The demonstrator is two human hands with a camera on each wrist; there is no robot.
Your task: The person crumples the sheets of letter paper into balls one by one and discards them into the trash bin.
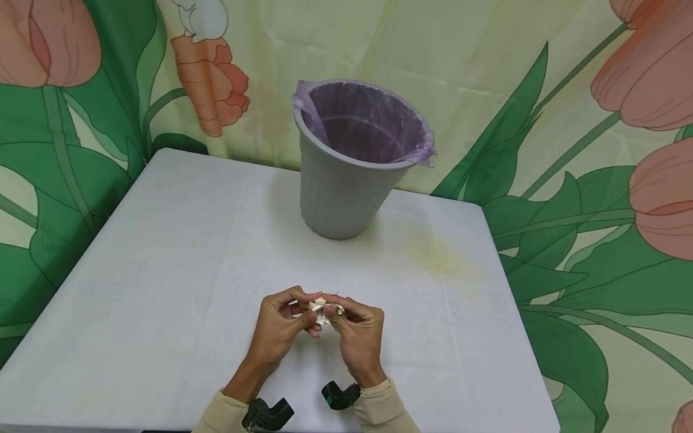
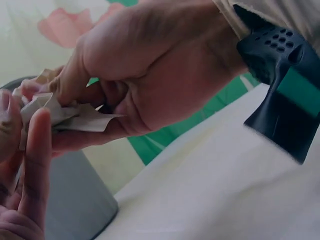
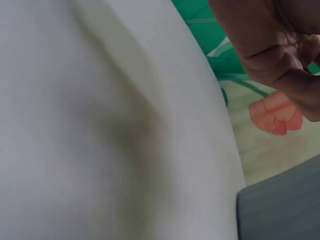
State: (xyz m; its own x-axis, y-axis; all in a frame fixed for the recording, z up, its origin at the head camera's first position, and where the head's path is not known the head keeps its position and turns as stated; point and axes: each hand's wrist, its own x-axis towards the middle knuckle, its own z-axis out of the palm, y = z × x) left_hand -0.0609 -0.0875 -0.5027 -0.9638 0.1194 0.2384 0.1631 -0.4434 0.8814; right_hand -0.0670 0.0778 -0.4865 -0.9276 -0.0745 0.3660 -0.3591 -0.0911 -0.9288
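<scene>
My left hand (image 1: 273, 331) and right hand (image 1: 364, 337) meet low in the middle of the head view, above the table. Between their fingertips they pinch a small crumpled piece of whitish paper (image 1: 323, 317), partly covered by the fingers. In the left wrist view the paper (image 2: 82, 119) shows creased, thin, flat edges. There the right hand (image 2: 135, 70) reaches in from the right, and fingers of the left hand (image 2: 35, 175) stand at the left edge. In the right wrist view only part of a hand shows, at the top right; the paper is out of sight.
A grey bin (image 1: 341, 198) lined with a purple plastic bag (image 1: 379, 120) stands at the table's far side, beyond the hands. A white cloth covers the table (image 1: 135, 288), with a yellowish stain right of the bin. Behind hangs a curtain (image 1: 460, 72) printed with tulips.
</scene>
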